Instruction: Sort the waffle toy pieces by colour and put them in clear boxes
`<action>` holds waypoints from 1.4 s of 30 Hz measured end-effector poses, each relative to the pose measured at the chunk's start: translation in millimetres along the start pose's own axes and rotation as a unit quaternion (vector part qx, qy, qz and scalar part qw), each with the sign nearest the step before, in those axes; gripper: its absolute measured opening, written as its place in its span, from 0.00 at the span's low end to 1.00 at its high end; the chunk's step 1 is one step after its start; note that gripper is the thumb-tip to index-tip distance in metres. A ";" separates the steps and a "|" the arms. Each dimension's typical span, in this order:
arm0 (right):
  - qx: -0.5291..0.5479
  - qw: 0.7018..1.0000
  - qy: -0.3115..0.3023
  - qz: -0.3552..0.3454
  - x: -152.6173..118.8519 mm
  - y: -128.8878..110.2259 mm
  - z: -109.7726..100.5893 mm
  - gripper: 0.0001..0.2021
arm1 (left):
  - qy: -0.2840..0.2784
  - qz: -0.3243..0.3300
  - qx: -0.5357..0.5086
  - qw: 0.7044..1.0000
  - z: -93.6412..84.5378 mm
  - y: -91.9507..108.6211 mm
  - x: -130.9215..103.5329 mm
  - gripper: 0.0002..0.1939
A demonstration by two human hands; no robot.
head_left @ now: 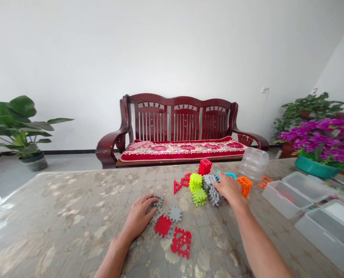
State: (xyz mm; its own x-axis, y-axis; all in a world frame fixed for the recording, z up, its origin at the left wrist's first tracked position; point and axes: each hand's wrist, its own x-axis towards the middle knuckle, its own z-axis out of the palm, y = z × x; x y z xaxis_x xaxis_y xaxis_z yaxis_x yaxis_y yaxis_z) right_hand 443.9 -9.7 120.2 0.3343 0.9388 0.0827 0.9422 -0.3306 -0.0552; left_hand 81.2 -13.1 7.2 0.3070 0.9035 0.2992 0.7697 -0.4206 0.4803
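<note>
Tiles (pixel 162 226) at left hand (pixel 139 216), gray stacks (pixel 215 196) beside right hand (pixel 229 189), red "2" (pixel 314 91)

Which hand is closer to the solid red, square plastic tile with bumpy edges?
Left. The left hand is just left of the red tile; the right hand is farther away, beyond it to the right, by the stacked grey plastic tiles.

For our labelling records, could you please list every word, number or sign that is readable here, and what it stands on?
"2": a red mark, probably this digit, above the leafy plant at right; its backing is unclear.
Unreadable: the cut-out shape in the red openwork tile may be a character, but I cannot tell which.
I can read no other text.
</note>
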 end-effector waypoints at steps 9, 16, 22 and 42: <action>-0.002 1.000 0.017 -0.012 6.1 -4.7 9.4 0.19 | -0.001 0.000 0.002 1.000 -1.6 1.9 -0.4 0.16; 0.036 0.998 0.037 -0.022 8.6 0.8 14.0 0.19 | 0.002 0.001 0.000 1.000 -1.1 1.3 -0.9 0.16; 0.156 0.987 0.033 -0.018 -1.8 20.4 24.5 0.27 | 0.006 0.010 -0.004 1.000 1.8 -2.6 -0.7 0.17; 0.226 0.915 -0.044 -0.330 -97.6 -87.3 63.7 0.26 | 0.010 0.003 -0.025 1.000 -3.1 7.2 -2.1 0.16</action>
State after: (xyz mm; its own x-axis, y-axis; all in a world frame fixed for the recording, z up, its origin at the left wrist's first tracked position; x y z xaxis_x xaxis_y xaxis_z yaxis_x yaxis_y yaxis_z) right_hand 327.5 -66.3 53.6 -0.3267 0.9301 0.1677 0.8246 0.3672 -0.4303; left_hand 84.4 -18.2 12.6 0.3008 0.8990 0.3184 0.7389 -0.4308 0.5182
